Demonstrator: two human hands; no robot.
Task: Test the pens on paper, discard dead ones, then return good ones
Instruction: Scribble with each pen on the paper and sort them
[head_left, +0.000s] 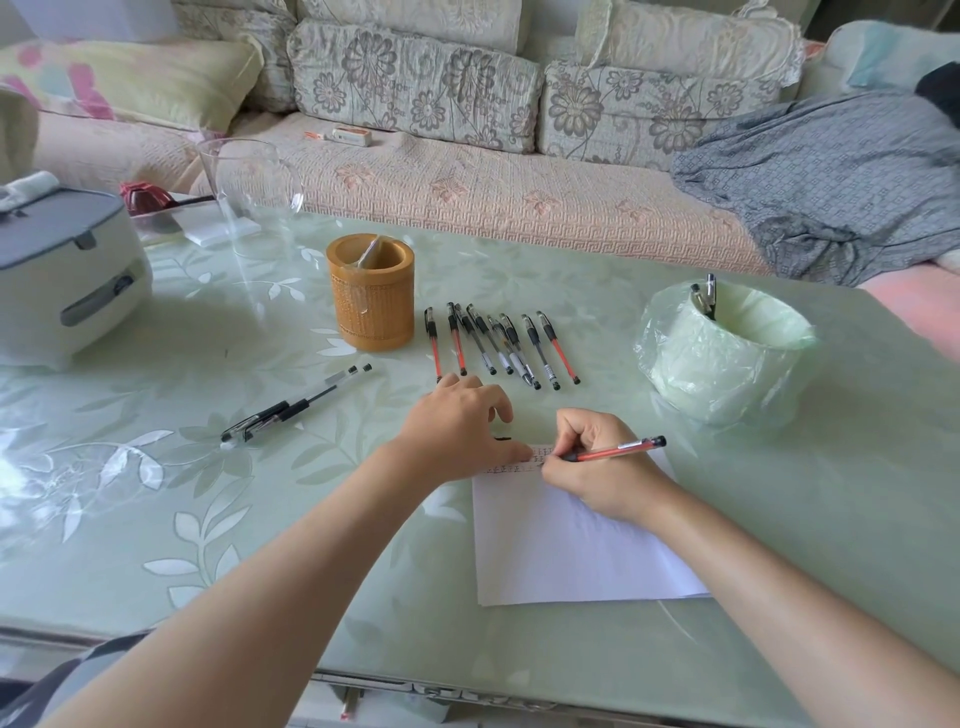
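Note:
My right hand (597, 462) grips a red pen (618, 451), its tip on the top edge of a white sheet of paper (561, 551) that carries a row of small written marks. My left hand (457, 426) lies flat on the sheet's top left corner, with a small black cap-like piece just beyond its fingers. Several red and black pens (498, 345) lie in a row behind my hands. Two black pens (296, 405) rest apart to the left. A bamboo pen holder (370, 299) stands behind the row. A small bin with a green bag (727, 348) holds two pens.
A grey-lidded white appliance (62, 275) sits at the far left, a clear glass jug (249, 187) behind the holder. The sofa (467, 171) runs along the table's far edge, with a grey cloth (831, 176) on it. The table (156, 493) has a leaf-patterned green cover.

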